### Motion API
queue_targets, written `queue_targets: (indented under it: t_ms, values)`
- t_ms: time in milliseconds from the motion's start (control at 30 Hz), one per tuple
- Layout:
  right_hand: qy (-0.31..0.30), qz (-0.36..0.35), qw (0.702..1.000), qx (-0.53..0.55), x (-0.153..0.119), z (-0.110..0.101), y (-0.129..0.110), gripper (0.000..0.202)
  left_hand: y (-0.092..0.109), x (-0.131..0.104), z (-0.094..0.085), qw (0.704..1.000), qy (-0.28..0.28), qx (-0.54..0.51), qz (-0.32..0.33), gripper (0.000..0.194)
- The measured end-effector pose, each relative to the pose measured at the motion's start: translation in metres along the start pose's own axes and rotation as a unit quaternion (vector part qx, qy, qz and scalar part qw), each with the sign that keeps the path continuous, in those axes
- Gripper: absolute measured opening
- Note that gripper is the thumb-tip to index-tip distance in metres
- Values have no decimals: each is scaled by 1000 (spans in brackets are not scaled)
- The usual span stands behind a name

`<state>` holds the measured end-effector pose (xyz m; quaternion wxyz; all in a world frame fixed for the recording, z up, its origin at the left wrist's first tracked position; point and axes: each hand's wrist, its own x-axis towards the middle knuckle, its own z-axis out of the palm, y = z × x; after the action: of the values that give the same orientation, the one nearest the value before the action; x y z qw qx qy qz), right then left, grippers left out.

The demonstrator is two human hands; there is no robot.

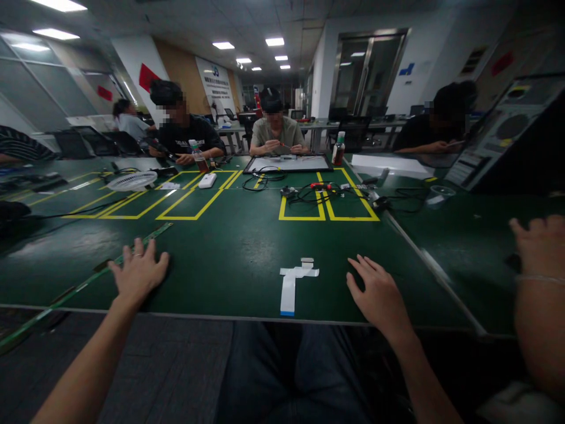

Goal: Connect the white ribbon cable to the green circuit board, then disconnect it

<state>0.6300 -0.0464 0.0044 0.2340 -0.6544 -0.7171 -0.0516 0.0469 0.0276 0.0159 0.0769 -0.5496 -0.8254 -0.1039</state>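
My left hand (140, 272) lies palm down on the green table, fingers spread, at a long narrow green circuit board strip (79, 288). Its outer fingers overlap the strip; whether they press on it I cannot tell. The strip slants across the table, and its near end juts past the front edge. My right hand (375, 288) rests near the front edge with its fingers stretched out and nothing in them. Between my hands, closer to the right one, is a white flat ribbon cable (288, 291) with a blue end and a folded crosswise part.
Yellow tape rectangles (304, 218) mark the table. Beyond lie black cables (304, 193), a red-handled tool (321, 186), a white fan (132, 181) and bottles (338, 148). Another person's arm (541, 294) reaches in at right, beside a computer case (507, 135). Several people sit around.
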Motion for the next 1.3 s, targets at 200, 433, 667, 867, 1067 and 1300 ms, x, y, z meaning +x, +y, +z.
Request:
queue_targets:
  t_ms: [200, 433, 667, 867, 1067, 1300]
  values:
    - [5, 2, 1000, -1, 0, 0, 0, 47, -62, 20, 6, 985, -36, -22, -166, 91]
    - [3, -3, 1000, -1, 0, 1, 2, 47, -58, 21, 10, 994, -28, -15, -109, 81]
    - [3, -1, 1000, -4, 0, 1, 2, 47, -17, 19, 13, 997, -74, 1, 5, 75]
    - [12, -7, 1000, -11, 0, 2, 2, 47, 64, 2, 25, 989, -59, -19, 132, 75]
    - [14, -4, 1000, 3, 1, 2, 1, 47, 136, -28, 18, 959, -85, -72, 261, 70]
    - [3, 0, 1000, -12, 1, 0, 0, 48, 215, -85, 4, 912, -80, -144, 375, 66]
